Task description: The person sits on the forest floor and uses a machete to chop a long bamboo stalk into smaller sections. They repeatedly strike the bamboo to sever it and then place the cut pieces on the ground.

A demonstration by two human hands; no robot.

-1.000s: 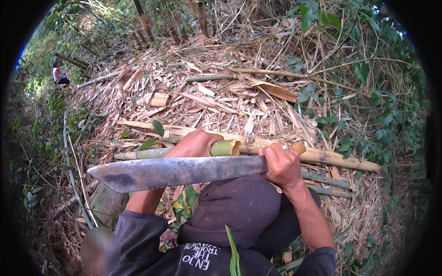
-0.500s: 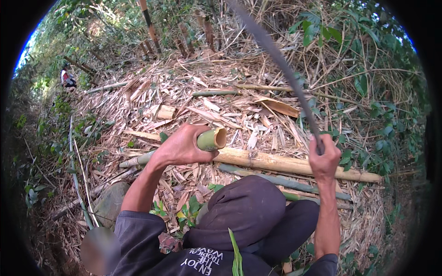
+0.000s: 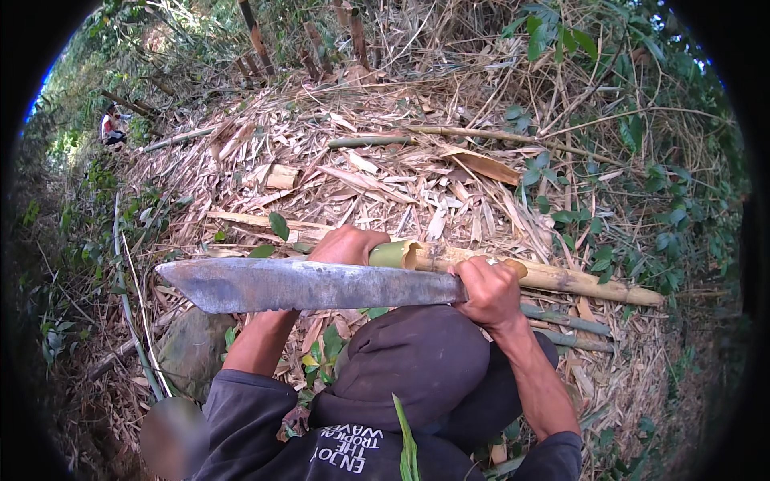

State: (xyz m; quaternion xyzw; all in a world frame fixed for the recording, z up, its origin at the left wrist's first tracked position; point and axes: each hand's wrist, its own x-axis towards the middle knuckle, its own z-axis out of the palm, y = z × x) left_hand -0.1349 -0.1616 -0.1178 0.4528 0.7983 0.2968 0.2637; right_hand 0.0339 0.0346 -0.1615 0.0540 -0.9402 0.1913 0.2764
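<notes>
My right hand (image 3: 491, 290) is closed round the handle of a machete (image 3: 313, 286). Its broad, grey, worn blade lies level across the view, pointing left, in front of my left wrist. Behind the blade, my left hand (image 3: 349, 244) is wrapped round a short green bamboo piece (image 3: 393, 255), whose pale, hollow, unevenly cut end faces right. The blade hides part of my left hand and forearm. Both hands are above my bent knee (image 3: 425, 353).
A long yellowish bamboo pole (image 3: 577, 282) lies just beyond my hands, with thinner green poles (image 3: 565, 319) nearer my knees. Dry bamboo sheaths (image 3: 361, 180) cover the ground. A rock (image 3: 192, 353) sits at left. Another person (image 3: 111, 127) is far off at upper left.
The machete has swung down from upright at the right to level, pointing left. My right hand has moved left and closer to my left hand, which still grips the bamboo piece.
</notes>
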